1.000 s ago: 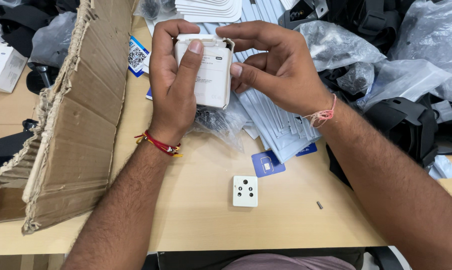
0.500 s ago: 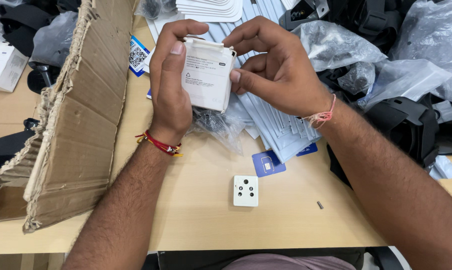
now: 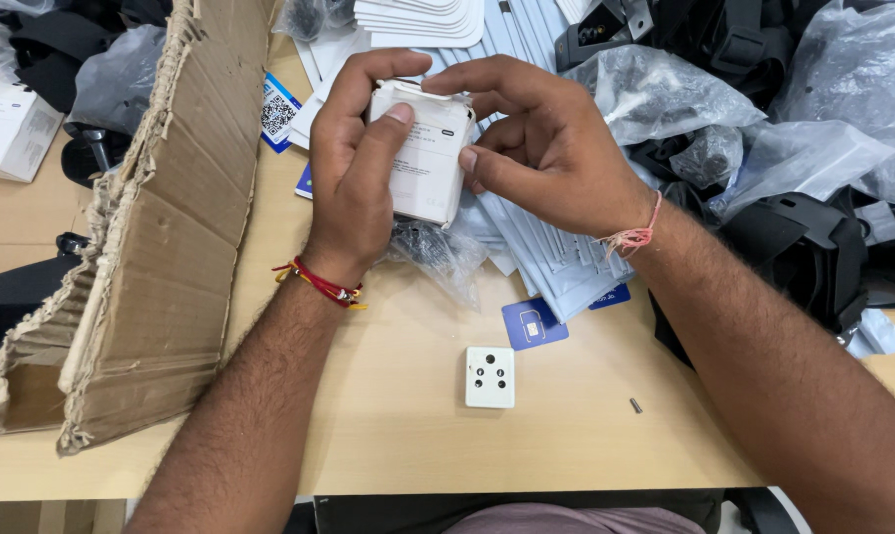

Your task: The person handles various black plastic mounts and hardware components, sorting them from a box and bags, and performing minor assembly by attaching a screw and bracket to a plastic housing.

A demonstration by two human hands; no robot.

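We hold a small white box (image 3: pixel 423 158) in both hands above the bench (image 3: pixel 388 415), well up from the near edge. Our left hand (image 3: pixel 354 178) wraps it from the left, grip clenched on the box: the thumb lies flat across its printed face and the fingers curl over the top edge and behind. Our right hand (image 3: pixel 541 148) meets it from the right, its grip also grasping the box: fingertips press the top right corner where a flap stands slightly raised, and the thumb rests on the right side. The box is tilted, its face turned up towards us.

Just under the grip lies a crumpled clear bag (image 3: pixel 438 252) with something dark inside, touching the heel of the left hand. Behind and below the grip a fan of white sleeves (image 3: pixel 556 267) spreads over the bench. Nearer us than the grip, apart from both hands, sits a white socket (image 3: pixel 490 377) with five round holes; between it and the sleeves lies a blue card (image 3: pixel 534 323). A tiny screw (image 3: pixel 635 405) rests right of the socket. Left of the grip a torn cardboard flap (image 3: pixel 161 227) stands slanted. Right of the grip are grey plastic bags (image 3: pixel 665 94) and black straps (image 3: pixel 804 247)
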